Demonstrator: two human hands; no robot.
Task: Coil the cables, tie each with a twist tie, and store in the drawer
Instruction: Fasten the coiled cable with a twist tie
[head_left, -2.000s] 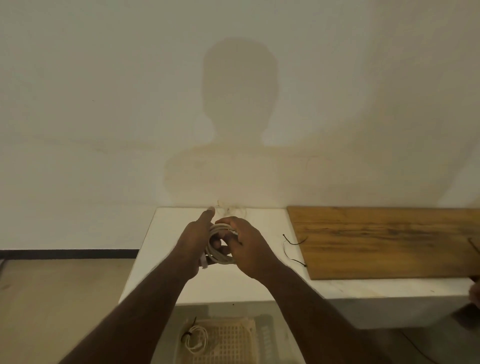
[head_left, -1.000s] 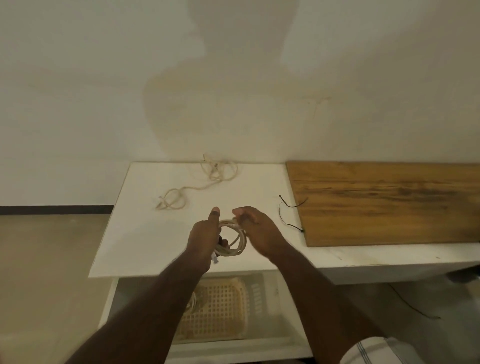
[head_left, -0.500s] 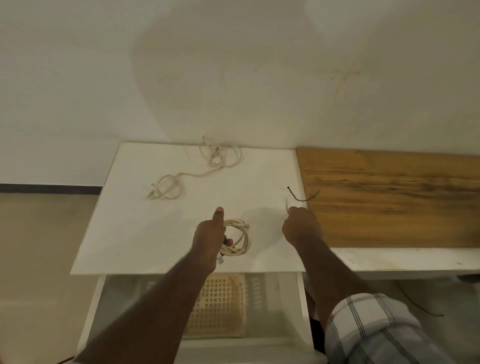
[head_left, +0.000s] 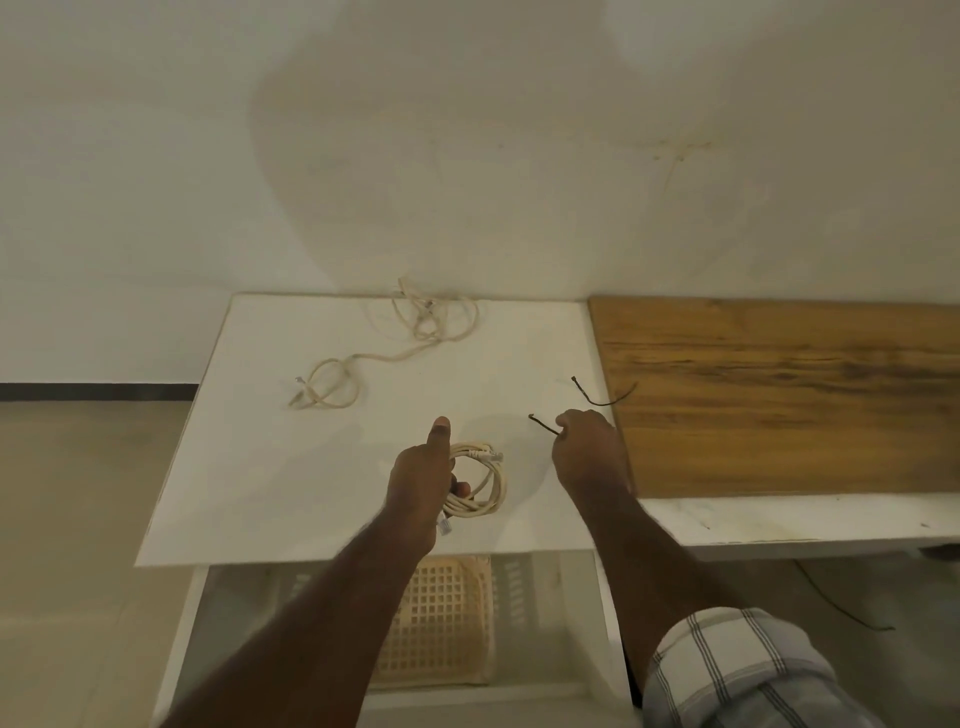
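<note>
My left hand (head_left: 422, 478) grips a coiled cream cable (head_left: 480, 486) just above the front of the white tabletop (head_left: 249, 467), thumb pointing up. To its right, my right hand (head_left: 587, 449) pinches a dark twist tie (head_left: 543, 424) whose free end sticks out to the left. A second dark twist tie (head_left: 602, 396) lies across the seam between the white top and the wooden board. A loose, uncoiled cream cable (head_left: 410, 332) sprawls at the back of the tabletop. Below the front edge, the open drawer (head_left: 550, 587) shows.
A beige plastic lattice basket (head_left: 441, 618) sits inside the drawer, partly hidden by my left forearm. A wooden board (head_left: 789, 395) covers the bench to the right. A thin dark wire (head_left: 841, 608) trails on the floor at the right. The wall stands directly behind the table.
My right hand let go of the coil, reached right and picked up a twist tie. My left hand kept holding the coil. The view tilted down, bringing the drawer into sight.
</note>
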